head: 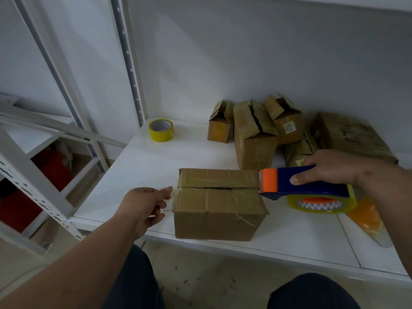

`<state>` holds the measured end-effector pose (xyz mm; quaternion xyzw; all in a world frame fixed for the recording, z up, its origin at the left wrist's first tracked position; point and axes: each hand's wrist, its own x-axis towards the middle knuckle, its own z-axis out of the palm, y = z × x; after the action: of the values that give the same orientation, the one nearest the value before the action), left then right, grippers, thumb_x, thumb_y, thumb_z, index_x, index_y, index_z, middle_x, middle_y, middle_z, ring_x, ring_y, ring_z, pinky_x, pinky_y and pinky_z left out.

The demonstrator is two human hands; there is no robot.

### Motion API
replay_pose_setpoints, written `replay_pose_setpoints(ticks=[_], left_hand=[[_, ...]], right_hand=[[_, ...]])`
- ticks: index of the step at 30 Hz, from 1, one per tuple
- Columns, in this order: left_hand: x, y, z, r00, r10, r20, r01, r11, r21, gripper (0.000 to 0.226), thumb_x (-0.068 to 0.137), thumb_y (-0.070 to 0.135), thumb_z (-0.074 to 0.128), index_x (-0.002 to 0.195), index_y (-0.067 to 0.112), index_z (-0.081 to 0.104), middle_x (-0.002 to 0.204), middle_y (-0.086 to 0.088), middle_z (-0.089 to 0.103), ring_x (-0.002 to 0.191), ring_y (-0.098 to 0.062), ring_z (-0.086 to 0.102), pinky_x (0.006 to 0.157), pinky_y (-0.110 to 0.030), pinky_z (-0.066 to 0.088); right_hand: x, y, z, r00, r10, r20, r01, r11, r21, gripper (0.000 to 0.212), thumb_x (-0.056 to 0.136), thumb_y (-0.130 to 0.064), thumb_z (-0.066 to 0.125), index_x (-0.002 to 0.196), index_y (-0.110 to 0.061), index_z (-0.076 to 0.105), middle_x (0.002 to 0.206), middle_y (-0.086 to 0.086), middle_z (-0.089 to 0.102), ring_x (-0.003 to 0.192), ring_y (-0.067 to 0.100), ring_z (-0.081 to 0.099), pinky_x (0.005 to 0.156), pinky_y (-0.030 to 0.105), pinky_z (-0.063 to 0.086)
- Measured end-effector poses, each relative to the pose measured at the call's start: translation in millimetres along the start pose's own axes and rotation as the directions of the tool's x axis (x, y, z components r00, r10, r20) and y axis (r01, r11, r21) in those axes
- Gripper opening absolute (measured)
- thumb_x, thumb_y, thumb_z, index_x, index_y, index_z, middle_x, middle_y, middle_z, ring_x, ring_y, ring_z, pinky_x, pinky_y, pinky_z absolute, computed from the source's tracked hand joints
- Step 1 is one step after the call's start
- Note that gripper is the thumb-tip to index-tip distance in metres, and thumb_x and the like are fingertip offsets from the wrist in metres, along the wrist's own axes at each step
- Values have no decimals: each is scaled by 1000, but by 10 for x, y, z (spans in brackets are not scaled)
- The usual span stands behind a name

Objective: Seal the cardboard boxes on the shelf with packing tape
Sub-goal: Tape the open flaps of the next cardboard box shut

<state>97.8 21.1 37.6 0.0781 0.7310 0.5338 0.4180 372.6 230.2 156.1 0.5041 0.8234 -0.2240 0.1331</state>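
On shelf (pixel 138 166): six boxes (pixel 219 206), two tape rolls (pixel 161 130).

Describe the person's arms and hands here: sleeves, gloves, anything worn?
Both forearms are bare as far as the frame shows, with no sleeves visible. The left hand and right hand wear no gloves. No watch, ring or wristband shows. There are dark marks on the right wrist. Dark trousers cover the knees below.

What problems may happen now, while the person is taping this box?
1. The top seam of the front box looks gapped, so tape may bridge it without closing it.
2. The left hand pinches the tape end at the box's left edge; it may slip or wrinkle.
3. The right hand holds the dispenser at the right edge; its pull may slide the box.
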Motion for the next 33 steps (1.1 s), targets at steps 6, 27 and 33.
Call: replay_pose_setpoints(ticks=[6,27,33], left_hand=[[4,-140,185,998,-17,67,6,988,154,33,95,42,57,90,13,71,78,-8,62,71,-20,51,56,-27,51],[-68,312,832,666,247,704,-623,-336,707,123,61,96,30,153,28,-17,163,4,-11,150,-20,-10,120,-52,-7],[-77,291,810,624,279,730,-624,-385,680,123,56,98,14,154,28,-13,159,3,9,144,-23,13,120,-43,4]], right_hand=[[112,210,204,1000,-1,4,1,985,173,34,78,-49,70,82,-15,70,76,3,71,71,20,68,60,26,43],[159,525,641,995,-66,-76,93,890,446,32,77,-49,69,82,-18,71,77,1,73,72,17,70,63,25,49],[206,558,572,992,-102,-75,124,908,399,74,44,-80,66,84,-17,71,78,2,74,71,17,71,68,33,54]])
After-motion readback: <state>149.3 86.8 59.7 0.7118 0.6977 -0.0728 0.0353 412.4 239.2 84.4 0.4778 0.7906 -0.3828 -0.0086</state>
